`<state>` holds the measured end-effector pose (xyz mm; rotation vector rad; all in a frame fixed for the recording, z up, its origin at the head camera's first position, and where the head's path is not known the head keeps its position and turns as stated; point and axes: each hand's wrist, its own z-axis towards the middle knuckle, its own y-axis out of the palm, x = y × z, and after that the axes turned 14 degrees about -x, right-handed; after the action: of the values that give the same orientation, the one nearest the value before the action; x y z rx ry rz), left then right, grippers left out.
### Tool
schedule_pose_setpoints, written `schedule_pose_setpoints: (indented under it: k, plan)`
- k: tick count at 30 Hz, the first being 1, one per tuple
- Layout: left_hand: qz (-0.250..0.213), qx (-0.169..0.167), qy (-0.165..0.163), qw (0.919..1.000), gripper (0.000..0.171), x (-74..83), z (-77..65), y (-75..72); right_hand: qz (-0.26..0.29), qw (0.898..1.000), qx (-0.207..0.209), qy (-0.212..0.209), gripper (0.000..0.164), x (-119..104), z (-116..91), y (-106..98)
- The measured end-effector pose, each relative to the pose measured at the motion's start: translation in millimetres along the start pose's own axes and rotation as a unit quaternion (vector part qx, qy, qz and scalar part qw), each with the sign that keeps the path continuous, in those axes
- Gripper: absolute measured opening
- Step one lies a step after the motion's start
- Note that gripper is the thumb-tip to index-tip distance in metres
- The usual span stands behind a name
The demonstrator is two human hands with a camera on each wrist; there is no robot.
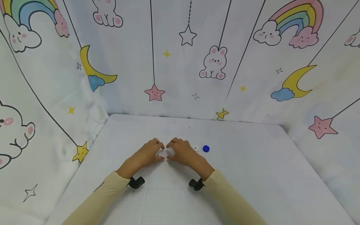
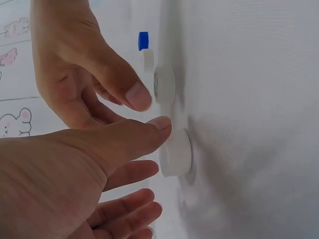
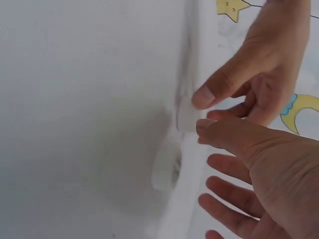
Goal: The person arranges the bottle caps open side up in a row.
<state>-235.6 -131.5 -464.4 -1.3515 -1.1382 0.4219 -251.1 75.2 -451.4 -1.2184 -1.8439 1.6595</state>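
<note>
The head view shows the right hand [image 1: 182, 152] with fingers apart near a white disc [image 2: 167, 84]; whether the left hand's [image 1: 147, 153] fingers clamp the second disc [image 2: 178, 158] cannot be told. Both sit on the white table [image 1: 253, 175], a blue piece [image 1: 206, 148] nearby; behind rises a pale backdrop [image 1: 126, 56] printed with moons [image 1: 84, 61], stars [image 1: 154, 93], rainbows [image 1: 298, 8].

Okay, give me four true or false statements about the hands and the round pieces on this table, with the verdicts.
1. The blue disc lies right of the right hand. True.
2. The right hand holds the blue disc. False: it lies apart from that hand.
3. The left hand is close to a white round piece. True.
4. That piece has another stacked on it. False: the second white round piece stands beside it.
</note>
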Motion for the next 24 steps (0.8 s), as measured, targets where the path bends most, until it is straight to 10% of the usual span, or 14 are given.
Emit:
schedule_pose_setpoints:
  k: [24]
  plan:
    - [0.011, -0.023, 0.027, 0.9993, 0.030, 31.6, 23.8, 3.2, 0.047, 0.998, -0.030, 0.041, 0.038, 26.2, -27.6, 2.8]
